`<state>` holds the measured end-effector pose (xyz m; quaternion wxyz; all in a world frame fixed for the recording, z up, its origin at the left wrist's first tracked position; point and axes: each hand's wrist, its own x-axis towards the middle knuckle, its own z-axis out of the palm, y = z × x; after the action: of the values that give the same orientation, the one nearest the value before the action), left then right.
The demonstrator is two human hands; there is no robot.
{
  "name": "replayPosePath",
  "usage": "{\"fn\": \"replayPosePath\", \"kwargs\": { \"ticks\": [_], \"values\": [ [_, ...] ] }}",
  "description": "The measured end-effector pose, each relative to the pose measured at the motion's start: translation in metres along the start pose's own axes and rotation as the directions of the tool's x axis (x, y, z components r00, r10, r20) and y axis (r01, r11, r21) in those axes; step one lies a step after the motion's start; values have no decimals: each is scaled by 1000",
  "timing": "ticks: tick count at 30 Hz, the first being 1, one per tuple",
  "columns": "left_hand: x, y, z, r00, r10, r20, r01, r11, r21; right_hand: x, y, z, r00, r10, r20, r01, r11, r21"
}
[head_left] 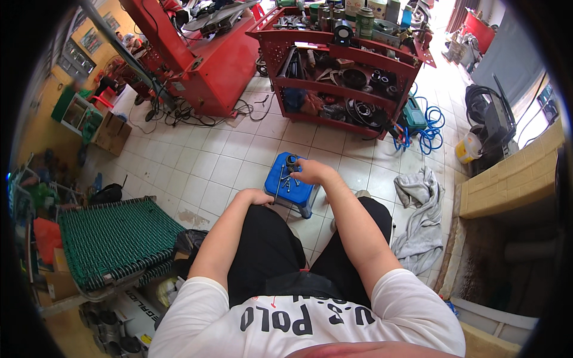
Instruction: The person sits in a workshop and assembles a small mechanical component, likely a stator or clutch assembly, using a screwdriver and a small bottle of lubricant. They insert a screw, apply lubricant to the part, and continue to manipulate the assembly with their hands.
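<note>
A blue plastic stool stands in front of my knees, bearing several small metal pieces and a dark ring-shaped part. My right hand is over its top, fingers curled at the dark part and small pieces; what they grip is hidden. Beside my left knee, my left hand is closed at the lower end of a thin metal rod that slants up along the stool top.
Ahead stand a red tool cart and red machine, with cables and blue hose. A green corded folding seat is left; grey cloth, a yellow ledge and a bucket are right.
</note>
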<state>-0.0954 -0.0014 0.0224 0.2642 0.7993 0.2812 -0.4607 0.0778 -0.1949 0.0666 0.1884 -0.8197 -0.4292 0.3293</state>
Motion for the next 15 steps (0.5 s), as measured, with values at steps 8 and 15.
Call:
{"fn": "replayPosePath", "kwargs": {
  "ticks": [8,15],
  "values": [
    [12,-6,-1,999,33,5,-33,999,12,1,0,1,1000,-7,12,7,1000,-8],
    [3,-3,-1,997,80,4,-80,997,16,-1,2,3,1000,6,12,-5,1000,-7]
  ]
}}
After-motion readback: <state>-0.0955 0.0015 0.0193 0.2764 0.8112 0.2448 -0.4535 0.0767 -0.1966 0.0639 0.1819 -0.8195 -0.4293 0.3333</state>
